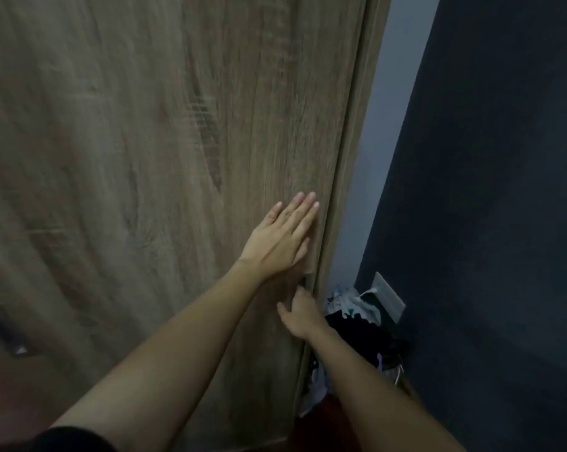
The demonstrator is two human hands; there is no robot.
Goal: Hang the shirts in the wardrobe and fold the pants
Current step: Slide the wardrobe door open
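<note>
head view: a closed wood-grain wardrobe door (164, 158) fills most of the frame. the left hand (280, 238) lies flat against it near its right edge, fingers (303, 210) straight and together, pointing up, holding nothing. just below, the right hand (300, 316) reaches to the same edge, thumb out to the left; its fingers are hidden at a dark recess in the door, so i cannot tell whether they grip it. a black sleeve (70, 440) shows at the bottom left. the pile of clothes (349, 316), dark and white garments mixed, lies low in the gap between the wardrobe and the dark wall (487, 207), right of the right hand. a pale wall plate (389, 296) with a white cable (367, 292) sits on that wall just above the pile.
</note>
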